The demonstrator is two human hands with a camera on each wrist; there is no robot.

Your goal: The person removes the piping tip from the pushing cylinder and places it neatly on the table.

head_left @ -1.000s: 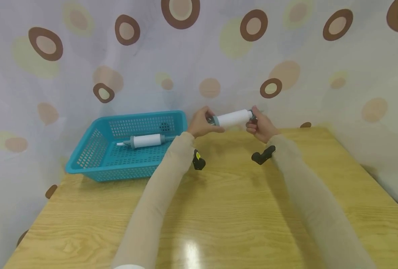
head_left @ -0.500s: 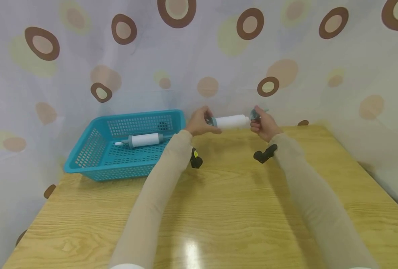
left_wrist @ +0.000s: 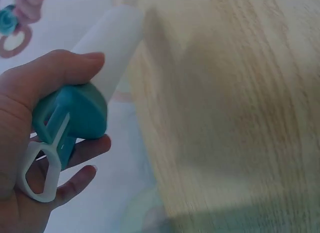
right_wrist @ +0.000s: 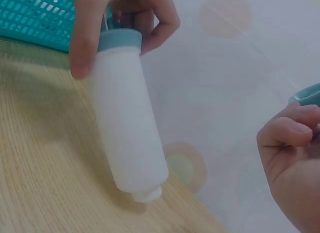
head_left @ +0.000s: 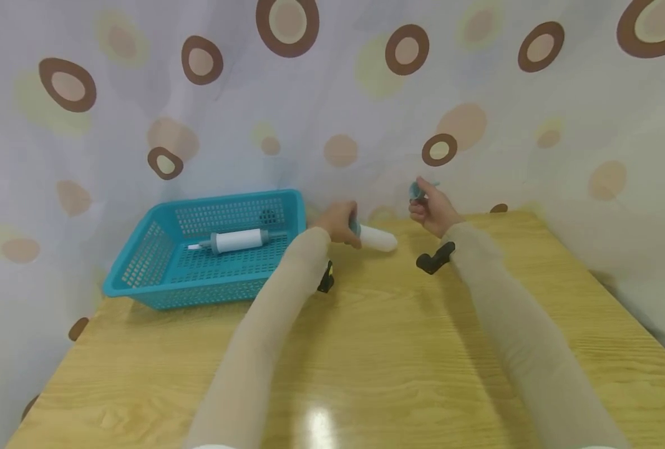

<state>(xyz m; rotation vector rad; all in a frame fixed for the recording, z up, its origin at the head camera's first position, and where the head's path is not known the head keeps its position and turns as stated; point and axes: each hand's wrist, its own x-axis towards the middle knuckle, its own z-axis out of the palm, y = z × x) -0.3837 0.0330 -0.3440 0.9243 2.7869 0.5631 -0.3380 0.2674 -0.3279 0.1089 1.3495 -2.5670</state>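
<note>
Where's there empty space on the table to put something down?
The table is bare between the left sleeve and right sleeve, right of the right sleeve, and in front of the blue basket. It's crowded at the back middle, where the left hand holds a white tube and the right hand pinches a blue cap.

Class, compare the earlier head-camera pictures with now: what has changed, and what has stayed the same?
The left hand has lowered the white plastic cylinder, its bare end tipping down toward the light wooden table, away from the round teal spouted cap in the right hand. Neither hand let go.

The blue perforated plastic basket and the white tube inside it stayed put.
</note>
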